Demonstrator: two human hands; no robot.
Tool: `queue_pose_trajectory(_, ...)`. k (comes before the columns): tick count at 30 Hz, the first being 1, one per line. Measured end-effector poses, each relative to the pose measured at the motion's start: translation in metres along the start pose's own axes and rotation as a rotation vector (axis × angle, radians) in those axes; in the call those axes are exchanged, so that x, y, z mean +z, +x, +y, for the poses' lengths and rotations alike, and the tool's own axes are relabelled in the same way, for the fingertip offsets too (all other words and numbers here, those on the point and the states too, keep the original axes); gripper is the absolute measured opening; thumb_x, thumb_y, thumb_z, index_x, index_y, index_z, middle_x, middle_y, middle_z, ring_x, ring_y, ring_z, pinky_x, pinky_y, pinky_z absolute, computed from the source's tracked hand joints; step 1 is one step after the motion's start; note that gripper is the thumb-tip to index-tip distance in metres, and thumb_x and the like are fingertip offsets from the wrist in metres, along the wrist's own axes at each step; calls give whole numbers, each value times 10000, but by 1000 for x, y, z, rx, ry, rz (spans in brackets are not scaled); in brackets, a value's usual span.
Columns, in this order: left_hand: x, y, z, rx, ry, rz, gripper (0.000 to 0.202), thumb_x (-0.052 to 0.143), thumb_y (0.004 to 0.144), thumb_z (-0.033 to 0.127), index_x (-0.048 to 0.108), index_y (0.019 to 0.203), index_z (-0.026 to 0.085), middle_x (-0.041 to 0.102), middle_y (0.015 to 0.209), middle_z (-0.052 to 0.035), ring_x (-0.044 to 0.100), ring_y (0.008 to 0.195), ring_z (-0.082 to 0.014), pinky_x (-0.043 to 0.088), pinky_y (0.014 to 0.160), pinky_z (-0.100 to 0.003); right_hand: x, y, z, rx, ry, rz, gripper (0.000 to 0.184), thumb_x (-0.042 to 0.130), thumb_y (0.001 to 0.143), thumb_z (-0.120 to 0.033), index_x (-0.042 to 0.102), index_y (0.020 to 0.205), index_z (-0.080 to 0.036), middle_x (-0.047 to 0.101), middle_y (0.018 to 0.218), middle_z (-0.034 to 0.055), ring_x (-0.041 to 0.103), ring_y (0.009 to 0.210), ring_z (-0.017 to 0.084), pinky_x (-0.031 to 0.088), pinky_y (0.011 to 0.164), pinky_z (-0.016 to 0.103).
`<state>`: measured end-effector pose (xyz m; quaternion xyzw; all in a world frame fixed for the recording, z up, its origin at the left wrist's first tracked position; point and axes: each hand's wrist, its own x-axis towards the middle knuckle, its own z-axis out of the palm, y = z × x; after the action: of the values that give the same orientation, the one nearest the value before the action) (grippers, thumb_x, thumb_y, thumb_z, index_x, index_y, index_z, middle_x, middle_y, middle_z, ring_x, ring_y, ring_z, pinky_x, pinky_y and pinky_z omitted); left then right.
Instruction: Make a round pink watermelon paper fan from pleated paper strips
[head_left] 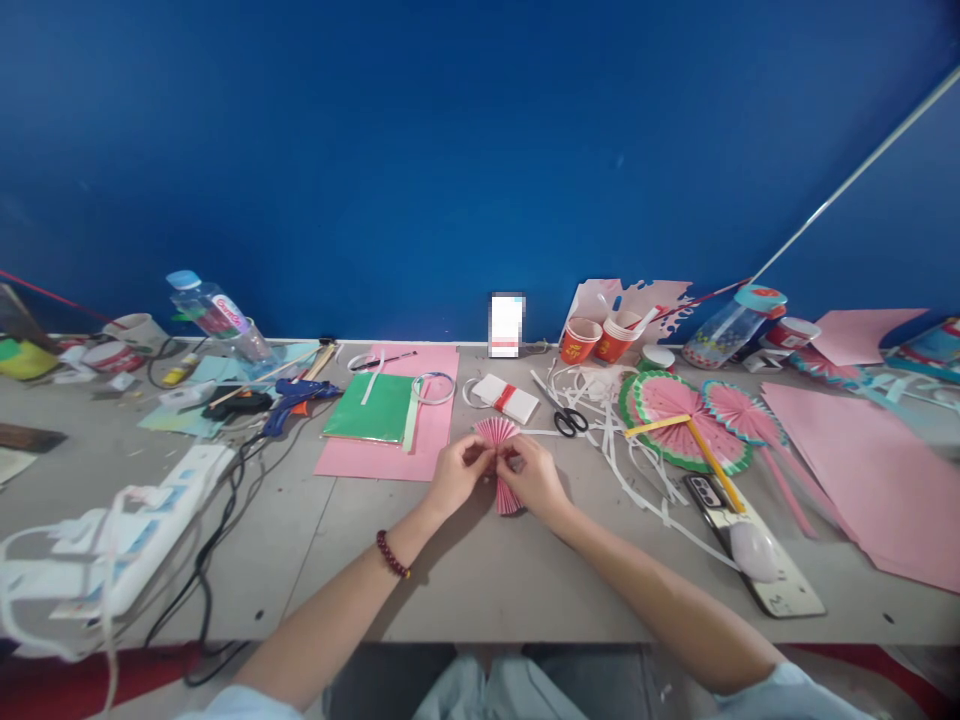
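A pink pleated paper fan (509,499) stands between my hands over the table, pinched at its middle so both ends flare out. My left hand (461,470) closes its thumb and fingers on the left side of the pinch. From the right, my right hand (534,474) grips the same spot with bent fingers. Just beyond the fan lie a white pack with a red band (507,398) and black-handled scissors (570,421). A white strip (544,433) runs off to the right behind my right hand.
Green paper (369,408) lies on pink sheets to the left, near a blue glue gun (296,400) and a white power strip (169,520). At right are tangled white strips (611,440), watermelon-patterned paper fans (660,400), a phone (780,570) and red paper cups (581,342). A blue wall (450,170) stands behind.
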<state>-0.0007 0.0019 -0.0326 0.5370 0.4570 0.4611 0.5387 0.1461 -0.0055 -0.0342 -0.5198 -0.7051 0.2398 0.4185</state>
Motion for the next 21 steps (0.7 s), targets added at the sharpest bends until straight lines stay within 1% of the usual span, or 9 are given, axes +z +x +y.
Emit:
queue_pose_trajectory(3,1,1,4,-105,-163,-12,284,726,642,397,612,713,146,635,644,-12,582,577,-128,464,580,-249,0,-1,-3,-36,-29,26,105,497,745,-151,586,736,-205,619,761,33,566,703,162,459,652,265)
queue_pose_trajectory(6,1,1,8,-157,-236,-24,299,756,611,385,628,714,136,616,600,2,549,529,-105,447,550,-238,-1,-1,-6,-69,-21,45,117,485,762,-148,582,737,-209,630,773,32,574,727,165,459,696,274)
queue_pose_trajectory(11,1,0,9,-185,-318,-20,326,783,590,340,592,762,139,614,601,23,533,500,-79,433,531,-217,-2,-1,-7,-99,-4,72,113,492,779,-158,591,752,-207,644,776,34,590,730,168,464,695,269)
queue_pose_trajectory(15,1,0,10,-202,-368,-33,346,794,577,329,530,707,149,598,565,39,535,492,-75,440,541,-212,-2,-2,-5,-94,-8,99,90,514,774,-165,592,794,-206,645,759,26,595,708,163,471,684,260)
queue_pose_trajectory(18,1,0,11,-208,-371,-38,352,796,575,330,516,690,150,594,562,39,533,480,-73,435,534,-211,-2,-2,-4,-104,-18,79,136,509,782,-166,606,866,-211,657,802,35,600,735,166,478,711,266)
queue_pose_trajectory(21,-1,-1,11,-207,-359,-42,335,790,589,325,525,694,148,596,571,30,536,484,-77,437,538,-219,-4,-2,-3,-133,-34,44,170,496,788,-158,629,874,-218,663,823,45,601,769,176,477,743,284)
